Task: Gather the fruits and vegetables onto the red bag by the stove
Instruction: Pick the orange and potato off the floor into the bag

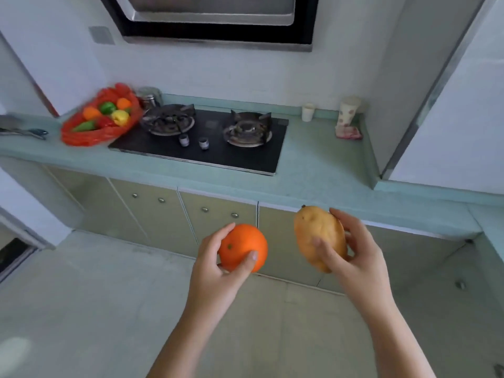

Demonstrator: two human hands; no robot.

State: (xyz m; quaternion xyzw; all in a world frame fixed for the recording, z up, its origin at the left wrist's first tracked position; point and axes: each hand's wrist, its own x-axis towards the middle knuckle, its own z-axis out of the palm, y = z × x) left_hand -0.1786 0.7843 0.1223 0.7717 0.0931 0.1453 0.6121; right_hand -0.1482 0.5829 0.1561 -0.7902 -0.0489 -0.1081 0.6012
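Curling round a glossy orange (241, 242), the left hand (215, 279) grips it; the right hand (360, 260) wraps a dull tan mango (316, 230). At ten o'clock, the red bag (81, 139) holds peppers (120, 117).

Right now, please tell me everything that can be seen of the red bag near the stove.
The red bag looks like thin, crinkled plastic, spread open on the pale green counter, close beside the left end of the black stove; whether they touch is unclear. Orange, green, yellow and red produce lies piled on it, slightly blurred. A metal canister stands just behind it.
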